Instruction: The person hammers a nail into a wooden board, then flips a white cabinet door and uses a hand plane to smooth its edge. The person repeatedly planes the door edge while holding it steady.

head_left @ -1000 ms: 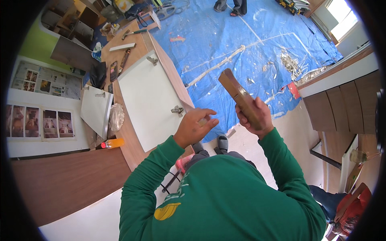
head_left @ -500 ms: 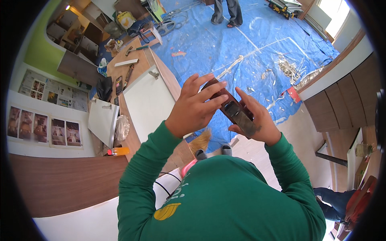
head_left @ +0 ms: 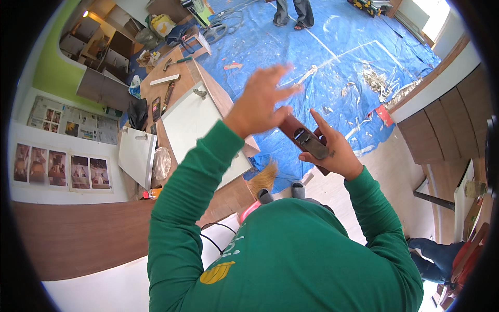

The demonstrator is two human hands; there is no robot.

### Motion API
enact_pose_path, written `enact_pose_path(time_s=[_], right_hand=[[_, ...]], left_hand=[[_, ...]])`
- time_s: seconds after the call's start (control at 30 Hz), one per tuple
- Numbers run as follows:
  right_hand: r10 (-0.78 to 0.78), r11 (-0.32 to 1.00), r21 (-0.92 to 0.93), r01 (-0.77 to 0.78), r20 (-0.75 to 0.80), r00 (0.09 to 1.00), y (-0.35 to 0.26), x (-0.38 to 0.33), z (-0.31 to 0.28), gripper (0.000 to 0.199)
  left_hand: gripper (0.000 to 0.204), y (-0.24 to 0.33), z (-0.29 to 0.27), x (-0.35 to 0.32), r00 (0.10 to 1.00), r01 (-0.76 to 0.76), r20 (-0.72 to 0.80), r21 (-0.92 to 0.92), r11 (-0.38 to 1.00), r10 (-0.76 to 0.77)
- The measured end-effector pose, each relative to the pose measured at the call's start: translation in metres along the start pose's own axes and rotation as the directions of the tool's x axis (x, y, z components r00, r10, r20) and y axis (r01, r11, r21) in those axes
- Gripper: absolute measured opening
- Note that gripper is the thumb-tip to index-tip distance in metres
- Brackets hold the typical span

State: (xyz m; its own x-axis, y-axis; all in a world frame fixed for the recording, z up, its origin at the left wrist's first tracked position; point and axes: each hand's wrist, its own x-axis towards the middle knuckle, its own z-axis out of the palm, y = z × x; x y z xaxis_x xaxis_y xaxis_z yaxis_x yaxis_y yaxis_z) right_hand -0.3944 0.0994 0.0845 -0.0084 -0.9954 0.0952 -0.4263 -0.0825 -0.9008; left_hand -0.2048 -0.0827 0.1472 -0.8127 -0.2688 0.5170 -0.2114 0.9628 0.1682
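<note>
A wooden hand plane with a dark iron in its middle is held up in front of my chest. My right hand grips its lower end, the thumb lying along one side and the fingers round the other. Beside its upper end, my left hand is raised and open, the fingers spread and partly smeared by motion. Its thumb is close to the plane's tip; whether they touch I cannot tell. Below and to the left, a white panel with a metal hinge lies on the wooden bench.
On the bench's far part lie a hammer, a white strip and a phone. A broom stands near my feet. Blue sheeting with wood shavings covers the floor. Another person's legs are at the far side.
My left hand has come off the plane and lifted up and away, its fingers spreading. My right hand still holds the plane, which has shifted slightly to the right.
</note>
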Motion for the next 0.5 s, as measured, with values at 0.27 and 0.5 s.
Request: enact_pose_path(time_s=[0.27,0.5], right_hand=[[-0.003,0.995,0.102,0.003,-0.005,1.000,-0.008,-0.004,0.001,0.106],[0.027,0.997,0.067,-0.031,0.060,0.998,-0.006,0.001,0.010,0.103]], left_hand=[[0.016,0.038,0.020,-0.028,0.971,-0.050,0.233,-0.057,0.997,0.062],[0.004,0.029,0.030,-0.031,0.930,-0.235,0.284,-0.030,0.971,0.234]])
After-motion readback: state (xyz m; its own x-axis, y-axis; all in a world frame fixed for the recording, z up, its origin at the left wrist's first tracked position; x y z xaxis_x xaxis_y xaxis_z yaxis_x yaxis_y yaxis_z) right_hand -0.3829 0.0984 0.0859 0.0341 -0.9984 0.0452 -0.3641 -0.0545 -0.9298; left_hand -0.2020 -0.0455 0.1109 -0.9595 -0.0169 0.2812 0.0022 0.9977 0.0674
